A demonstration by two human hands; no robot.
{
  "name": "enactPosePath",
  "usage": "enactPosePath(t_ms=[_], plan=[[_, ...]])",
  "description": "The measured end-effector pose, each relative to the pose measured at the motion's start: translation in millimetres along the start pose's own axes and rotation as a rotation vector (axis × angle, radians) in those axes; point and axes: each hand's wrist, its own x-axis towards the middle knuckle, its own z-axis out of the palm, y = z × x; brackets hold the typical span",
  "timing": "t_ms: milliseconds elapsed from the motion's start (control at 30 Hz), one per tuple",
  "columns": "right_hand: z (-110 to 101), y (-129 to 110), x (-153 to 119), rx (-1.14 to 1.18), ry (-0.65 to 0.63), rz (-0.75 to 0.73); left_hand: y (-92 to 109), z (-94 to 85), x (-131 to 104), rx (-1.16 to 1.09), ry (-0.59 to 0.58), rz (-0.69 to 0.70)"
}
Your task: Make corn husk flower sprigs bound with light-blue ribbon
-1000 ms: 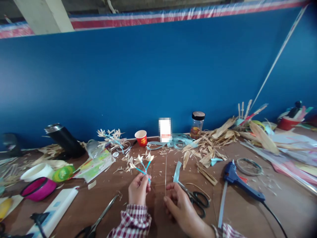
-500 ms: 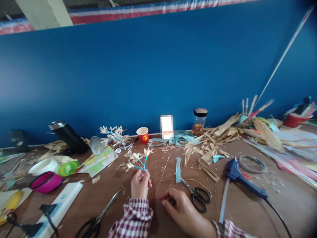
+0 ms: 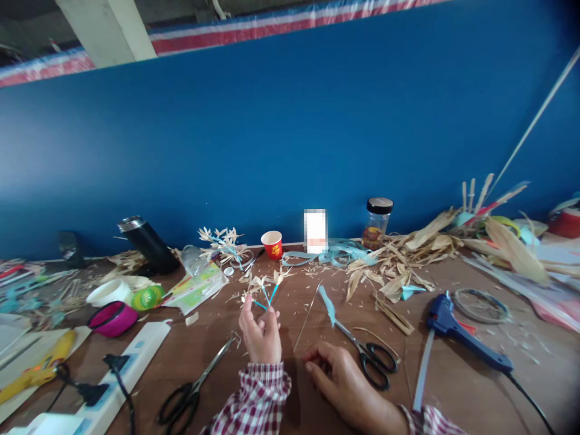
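Over the table (image 3: 149, 386), the left hand (image 3: 261, 338) pinches a flower sprig (image 3: 273, 295) (blue-stemmed); the right hand (image 3: 338, 371) curls, its grip unclear.

A small sprig (image 3: 273, 294) of cream, pointed-petalled flowers on bright blue stems fans upward in the lower middle of the frame, the stems converging in the left hand (image 3: 261, 335). Just right of it, a thin, pale, straight strand (image 3: 307, 316) slants, top end rightward; whether it is held is unclear.
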Motion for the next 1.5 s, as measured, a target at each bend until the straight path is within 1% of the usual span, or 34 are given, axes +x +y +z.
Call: enactPosePath(t_ms=[33,67,100,200,233,300,367,467,533,600,667,767,833,900,967,1067,1167,1267,1333,1433,1500], plan=[[0.1,0.1,0.0,-0.004,0.001,-0.005,1.1,-0.5,-1.1,0.018,-0.024,0.043],[0.2,0.3,0.0,-0.009,0.001,-0.010,2.4,-0.5,-2.3,0.045,-0.074,0.080],[0.4,0.5,-0.1,-0.011,-0.003,-0.018,3.8,0.2,-3.5,0.089,-0.142,0.130],[0.8,1.0,-0.6,-0.010,-0.011,-0.045,7.1,6.1,-6.4,0.319,-0.405,0.398],[0.8,1.1,-0.6,-0.011,-0.005,-0.048,7.7,8.8,-7.0,0.390,-0.473,0.470],[0.7,1.0,-0.4,-0.022,0.016,-0.049,8.4,13.4,-7.4,0.514,-0.557,0.554],[0.5,0.4,0.0,-0.035,0.030,-0.061,9.4,16.4,-7.3,0.623,-0.602,0.570],[0.1,-0.8,0.1,-0.058,0.045,-0.099,13.3,18.4,-7.6,0.773,-0.651,0.543],[-0.4,-1.3,-0.5,-0.069,0.055,-0.116,17.7,19.2,-7.6,0.848,-0.678,0.530],[-1.1,-1.6,-1.1,-0.068,0.062,-0.127,22.7,19.7,-7.0,0.893,-0.712,0.556],[-2.4,-1.9,-1.3,-0.065,0.078,-0.136,27.4,19.5,-6.0,0.913,-0.718,0.596],[-6.2,-2.5,0.3,-0.080,0.133,-0.155,30.3,17.8,-5.7,0.884,-0.660,0.638],[-10.1,-2.4,2.7,-0.084,0.170,-0.166,28.0,16.1,-6.4,0.842,-0.614,0.651],[-14.1,-1.1,5.8,-0.089,0.207,-0.167,22.8,14.3,-7.4,0.797,-0.601,0.646],[-17.1,1.6,9.3,-0.107,0.246,-0.149,16.9,12.7,-7.9,0.763,-0.633,0.618],[-18.4,7.3,13.4,-0.148,0.275,-0.124,12.2,11.1,-7.8,0.760,-0.719,0.569],[-17.2,10.9,14.0,-0.192,0.259,-0.135,12.9,11.0,-7.4,0.797,-0.750,0.548],[-16.2,7.9,9.7,-0.250,0.219,-0.187,12.4,12.0,-6.4,0.794,-0.738,0.559],[-15.9,2.8,4.9,-0.282,0.168,-0.246,9.3,12.8,-4.5,0.748,-0.691,0.607],[-14.2,-4.7,-2.5,-0.348,0.070,-0.346,3.7,13.6,-0.6,0.645,-0.590,0.719],[-11.5,-6.7,-5.8,-0.419,0.018,-0.410,1.8,13.8,1.3,0.585,-0.559,0.771]])
